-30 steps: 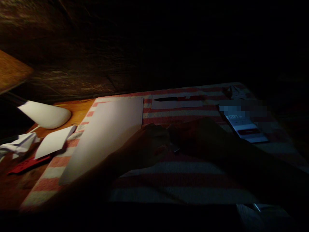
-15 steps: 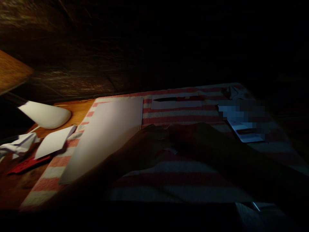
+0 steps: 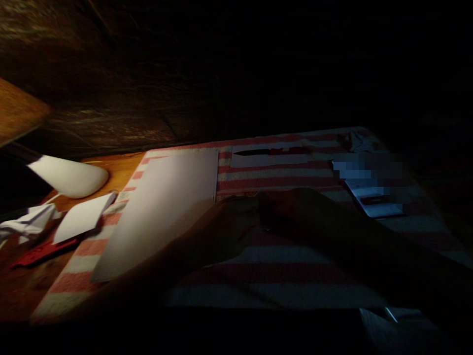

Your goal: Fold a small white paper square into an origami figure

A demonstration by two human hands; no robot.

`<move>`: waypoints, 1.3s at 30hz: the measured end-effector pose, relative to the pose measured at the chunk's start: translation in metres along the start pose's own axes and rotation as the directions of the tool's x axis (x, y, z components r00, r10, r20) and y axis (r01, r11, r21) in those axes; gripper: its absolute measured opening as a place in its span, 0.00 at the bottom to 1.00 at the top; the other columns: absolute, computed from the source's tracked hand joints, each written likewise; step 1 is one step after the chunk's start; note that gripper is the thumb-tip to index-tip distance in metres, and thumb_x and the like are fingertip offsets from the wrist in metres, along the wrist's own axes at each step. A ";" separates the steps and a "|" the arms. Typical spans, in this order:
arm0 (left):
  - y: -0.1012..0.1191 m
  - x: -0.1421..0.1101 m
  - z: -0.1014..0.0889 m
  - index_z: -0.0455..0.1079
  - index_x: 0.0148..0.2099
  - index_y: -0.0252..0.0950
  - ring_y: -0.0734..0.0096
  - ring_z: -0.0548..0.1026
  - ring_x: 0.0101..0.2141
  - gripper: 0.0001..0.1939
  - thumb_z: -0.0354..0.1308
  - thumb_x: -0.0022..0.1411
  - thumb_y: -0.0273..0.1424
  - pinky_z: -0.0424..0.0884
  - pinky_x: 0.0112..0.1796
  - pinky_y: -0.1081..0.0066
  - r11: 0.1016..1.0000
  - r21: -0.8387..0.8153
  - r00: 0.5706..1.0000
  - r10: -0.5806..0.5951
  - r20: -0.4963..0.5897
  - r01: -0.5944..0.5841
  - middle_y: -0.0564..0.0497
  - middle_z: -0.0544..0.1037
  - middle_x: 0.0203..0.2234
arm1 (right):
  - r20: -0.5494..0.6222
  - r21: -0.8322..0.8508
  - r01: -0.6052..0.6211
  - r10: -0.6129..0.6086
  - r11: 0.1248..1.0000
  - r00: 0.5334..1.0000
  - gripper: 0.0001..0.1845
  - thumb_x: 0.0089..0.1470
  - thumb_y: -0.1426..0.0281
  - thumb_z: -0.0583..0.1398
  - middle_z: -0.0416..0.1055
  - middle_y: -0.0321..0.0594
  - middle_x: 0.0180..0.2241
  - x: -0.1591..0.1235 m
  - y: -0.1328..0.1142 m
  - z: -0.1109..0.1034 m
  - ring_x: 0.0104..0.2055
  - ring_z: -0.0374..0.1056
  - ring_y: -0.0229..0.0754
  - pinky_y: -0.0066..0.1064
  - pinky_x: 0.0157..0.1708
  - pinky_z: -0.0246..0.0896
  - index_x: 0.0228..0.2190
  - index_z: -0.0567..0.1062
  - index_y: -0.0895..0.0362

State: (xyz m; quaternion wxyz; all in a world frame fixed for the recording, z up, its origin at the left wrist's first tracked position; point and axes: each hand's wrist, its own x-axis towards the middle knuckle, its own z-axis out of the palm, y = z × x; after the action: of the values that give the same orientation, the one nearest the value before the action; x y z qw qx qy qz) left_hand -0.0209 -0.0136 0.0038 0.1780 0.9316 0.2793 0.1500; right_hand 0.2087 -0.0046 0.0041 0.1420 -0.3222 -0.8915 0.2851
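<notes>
The scene is very dark. My left hand (image 3: pixel 225 231) and my right hand (image 3: pixel 295 212) meet, fingertips together, on a red and white striped cloth (image 3: pixel 281 256). The left hand looks curled, and the right hand's fingers are lost in shadow. Whatever lies between them is hidden. A large white sheet (image 3: pixel 170 202) lies just left of the left hand.
A dark knife (image 3: pixel 273 151) rests on a white paper strip at the far side of the cloth. A printed leaflet (image 3: pixel 377 204) lies at the right. On the wooden table (image 3: pixel 118 172) at the left are a white rounded object (image 3: pixel 68 175), folded paper (image 3: pixel 83 214), crumpled paper (image 3: pixel 25 222) and a red card (image 3: pixel 37 251).
A small pale scrap that showed between the two hands is now covered. Both hands have drawn slightly closer and lower onto the cloth.
</notes>
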 end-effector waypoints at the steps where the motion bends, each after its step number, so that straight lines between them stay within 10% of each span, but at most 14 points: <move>1: 0.000 0.000 0.001 0.77 0.43 0.36 0.64 0.78 0.41 0.12 0.55 0.64 0.20 0.76 0.42 0.66 1.000 -0.025 1.000 -0.008 0.001 0.008 0.47 0.79 0.41 | 0.012 0.003 0.005 -0.005 1.000 1.000 0.05 0.57 0.75 0.64 0.79 0.39 0.42 0.001 0.001 0.000 0.37 0.74 0.40 0.29 0.37 0.61 0.34 0.82 0.56; 20: 0.007 0.009 0.007 0.73 0.36 0.34 0.73 0.74 0.30 0.10 0.54 0.62 0.16 0.70 0.31 0.73 0.972 -0.203 0.980 -0.146 -0.135 0.117 0.52 0.77 0.30 | 0.026 0.176 0.058 -0.063 0.983 0.998 0.10 0.60 0.78 0.60 0.78 0.39 0.43 0.004 0.009 -0.001 0.42 0.74 0.40 0.30 0.43 0.63 0.38 0.81 0.58; 39: 0.001 0.006 0.017 0.72 0.35 0.33 0.65 0.73 0.35 0.07 0.54 0.64 0.21 0.69 0.35 0.66 0.967 -0.041 0.965 -0.255 -0.064 0.252 0.47 0.74 0.34 | 0.000 -0.066 -0.237 0.237 0.969 0.971 0.12 0.61 0.66 0.60 0.81 0.43 0.47 0.005 -0.009 -0.001 0.43 0.76 0.46 0.32 0.38 0.61 0.44 0.80 0.54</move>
State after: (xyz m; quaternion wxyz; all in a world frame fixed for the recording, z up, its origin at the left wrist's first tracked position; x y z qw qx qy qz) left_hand -0.0089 -0.0154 -0.0098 0.2009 0.8795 0.3997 0.1626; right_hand 0.2013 -0.0067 0.0109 0.0928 -0.4297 -0.8560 0.2721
